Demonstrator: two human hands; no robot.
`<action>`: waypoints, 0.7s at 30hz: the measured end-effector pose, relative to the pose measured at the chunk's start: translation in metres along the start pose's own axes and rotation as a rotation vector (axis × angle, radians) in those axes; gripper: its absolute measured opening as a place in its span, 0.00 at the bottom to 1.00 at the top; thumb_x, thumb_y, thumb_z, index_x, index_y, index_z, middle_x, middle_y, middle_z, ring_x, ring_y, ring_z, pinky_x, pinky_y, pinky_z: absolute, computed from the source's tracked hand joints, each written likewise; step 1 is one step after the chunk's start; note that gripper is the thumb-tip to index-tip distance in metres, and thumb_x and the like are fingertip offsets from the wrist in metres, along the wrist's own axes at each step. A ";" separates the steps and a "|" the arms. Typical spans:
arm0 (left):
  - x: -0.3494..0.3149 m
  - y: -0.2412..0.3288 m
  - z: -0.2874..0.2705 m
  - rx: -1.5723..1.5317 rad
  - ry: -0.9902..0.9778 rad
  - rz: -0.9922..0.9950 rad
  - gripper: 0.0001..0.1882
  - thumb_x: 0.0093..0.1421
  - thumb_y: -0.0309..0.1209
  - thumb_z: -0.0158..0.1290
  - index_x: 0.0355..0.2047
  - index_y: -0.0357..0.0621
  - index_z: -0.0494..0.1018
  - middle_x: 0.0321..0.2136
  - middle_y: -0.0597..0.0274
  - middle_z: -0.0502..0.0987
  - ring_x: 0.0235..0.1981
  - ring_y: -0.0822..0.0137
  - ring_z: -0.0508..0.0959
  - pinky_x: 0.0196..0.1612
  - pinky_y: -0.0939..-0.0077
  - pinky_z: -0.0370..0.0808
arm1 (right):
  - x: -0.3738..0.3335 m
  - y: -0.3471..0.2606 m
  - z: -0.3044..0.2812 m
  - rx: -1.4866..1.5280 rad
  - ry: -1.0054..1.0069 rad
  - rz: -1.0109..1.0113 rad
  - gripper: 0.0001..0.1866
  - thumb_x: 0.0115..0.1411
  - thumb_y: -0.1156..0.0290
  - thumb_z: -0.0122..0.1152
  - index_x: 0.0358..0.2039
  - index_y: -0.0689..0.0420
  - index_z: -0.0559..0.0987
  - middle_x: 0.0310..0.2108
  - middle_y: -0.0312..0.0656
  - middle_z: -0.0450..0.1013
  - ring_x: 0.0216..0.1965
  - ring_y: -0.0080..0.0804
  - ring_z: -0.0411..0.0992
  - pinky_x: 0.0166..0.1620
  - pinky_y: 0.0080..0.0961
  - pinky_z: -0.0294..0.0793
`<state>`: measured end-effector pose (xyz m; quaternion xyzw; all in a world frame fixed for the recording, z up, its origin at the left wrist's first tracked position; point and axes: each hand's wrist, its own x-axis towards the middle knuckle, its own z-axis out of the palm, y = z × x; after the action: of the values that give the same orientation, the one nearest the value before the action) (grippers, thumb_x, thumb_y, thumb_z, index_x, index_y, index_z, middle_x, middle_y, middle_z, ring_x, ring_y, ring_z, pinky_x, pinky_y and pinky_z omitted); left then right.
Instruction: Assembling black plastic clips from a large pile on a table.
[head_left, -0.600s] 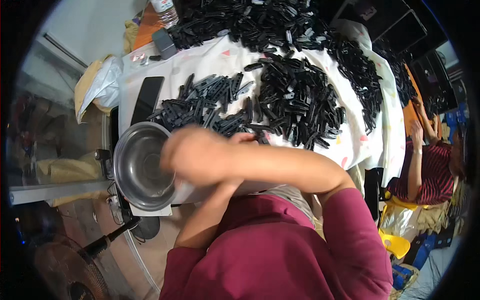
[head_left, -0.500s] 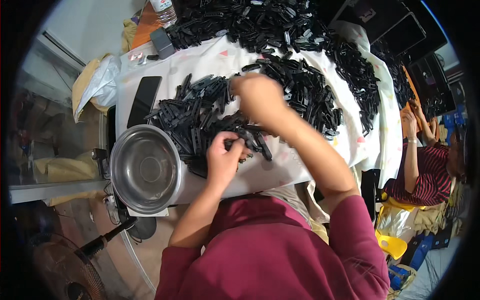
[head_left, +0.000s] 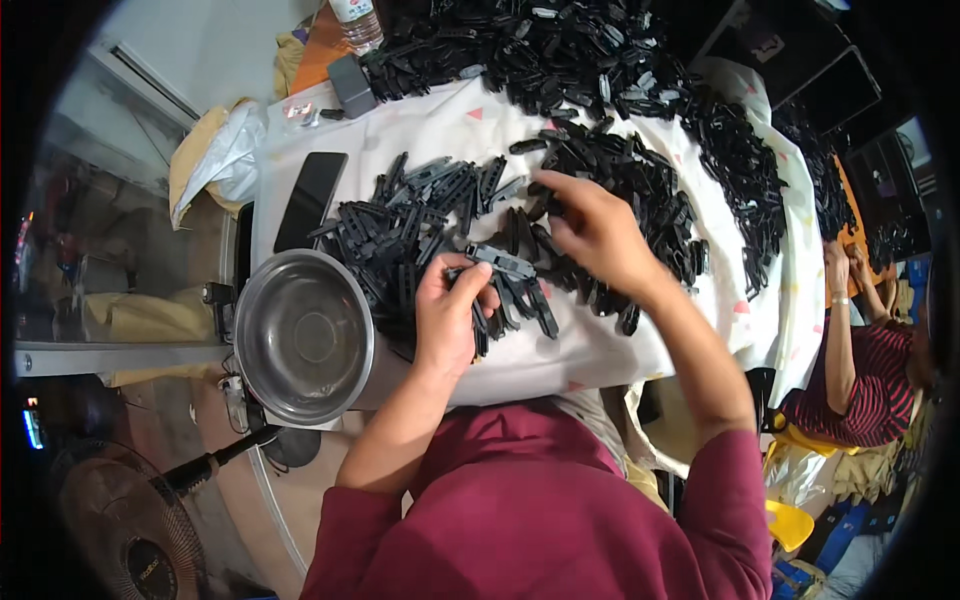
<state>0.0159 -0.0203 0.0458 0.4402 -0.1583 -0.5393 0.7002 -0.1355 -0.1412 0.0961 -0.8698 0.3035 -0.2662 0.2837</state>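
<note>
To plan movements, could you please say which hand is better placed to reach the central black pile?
Probably the right hand: it is at the edge of the black pile, while the left hand is farther away, holding a grey piece. Whether the right holds anything is unclear.

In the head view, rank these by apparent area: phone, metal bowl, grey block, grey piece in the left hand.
Largest to smallest:
1. Metal bowl
2. Phone
3. Grey block
4. Grey piece in the left hand; the thumb partly covers it, so its full area is unsure.
</note>
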 end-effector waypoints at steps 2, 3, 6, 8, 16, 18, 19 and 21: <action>-0.005 0.001 0.004 -0.006 -0.018 0.036 0.06 0.54 0.24 0.52 0.28 0.42 0.65 0.20 0.65 0.70 0.17 0.75 0.70 0.20 0.83 0.64 | -0.025 -0.025 0.009 0.961 0.193 0.286 0.12 0.54 0.84 0.46 0.40 0.64 0.69 0.39 0.45 0.69 0.31 0.29 0.73 0.33 0.21 0.76; -0.005 0.001 0.011 -0.013 -0.051 0.060 0.06 0.54 0.23 0.52 0.28 0.42 0.64 0.20 0.65 0.70 0.17 0.75 0.69 0.20 0.83 0.64 | -0.036 -0.036 0.013 1.138 0.295 0.222 0.07 0.54 0.84 0.48 0.35 0.65 0.70 0.40 0.50 0.69 0.32 0.31 0.73 0.34 0.23 0.77; -0.013 0.004 0.021 0.040 -0.135 0.149 0.07 0.56 0.23 0.50 0.30 0.41 0.62 0.20 0.63 0.70 0.18 0.76 0.69 0.22 0.83 0.67 | -0.058 -0.046 0.036 1.140 0.313 0.263 0.05 0.53 0.85 0.53 0.32 0.66 0.72 0.44 0.53 0.68 0.34 0.33 0.73 0.37 0.26 0.78; -0.016 0.001 0.014 0.115 -0.215 0.194 0.07 0.57 0.22 0.49 0.32 0.40 0.61 0.27 0.57 0.74 0.20 0.77 0.70 0.24 0.85 0.69 | -0.065 -0.050 0.040 1.051 0.403 0.235 0.04 0.52 0.84 0.56 0.30 0.67 0.74 0.44 0.53 0.68 0.34 0.33 0.73 0.38 0.27 0.77; -0.014 -0.003 0.009 0.179 -0.426 0.476 0.10 0.58 0.26 0.49 0.34 0.38 0.59 0.42 0.41 0.72 0.22 0.78 0.71 0.27 0.86 0.71 | -0.077 -0.058 0.049 0.717 0.570 0.065 0.10 0.47 0.87 0.61 0.31 0.65 0.75 0.40 0.48 0.70 0.42 0.33 0.70 0.46 0.25 0.70; -0.017 -0.004 0.009 0.091 -0.433 0.434 0.10 0.58 0.26 0.50 0.34 0.37 0.59 0.42 0.41 0.72 0.23 0.78 0.71 0.27 0.86 0.71 | -0.078 -0.059 0.047 0.698 0.561 0.062 0.09 0.47 0.87 0.61 0.31 0.64 0.75 0.40 0.48 0.70 0.42 0.33 0.70 0.46 0.25 0.71; -0.017 -0.004 0.010 0.000 -0.436 0.393 0.11 0.58 0.27 0.50 0.34 0.37 0.59 0.42 0.40 0.72 0.23 0.78 0.72 0.27 0.86 0.71 | -0.079 -0.058 0.046 0.677 0.548 0.059 0.09 0.47 0.87 0.61 0.31 0.64 0.75 0.40 0.48 0.70 0.41 0.33 0.70 0.45 0.25 0.71; -0.018 -0.002 0.009 0.019 -0.478 0.408 0.13 0.57 0.27 0.51 0.36 0.36 0.60 0.42 0.42 0.72 0.25 0.76 0.73 0.29 0.84 0.71 | -0.079 -0.058 0.043 0.640 0.559 0.042 0.10 0.46 0.87 0.61 0.31 0.64 0.75 0.40 0.49 0.70 0.41 0.33 0.70 0.45 0.25 0.71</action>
<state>0.0019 -0.0082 0.0537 0.2666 -0.4084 -0.4743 0.7329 -0.1398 -0.0355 0.0811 -0.6257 0.2885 -0.5669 0.4516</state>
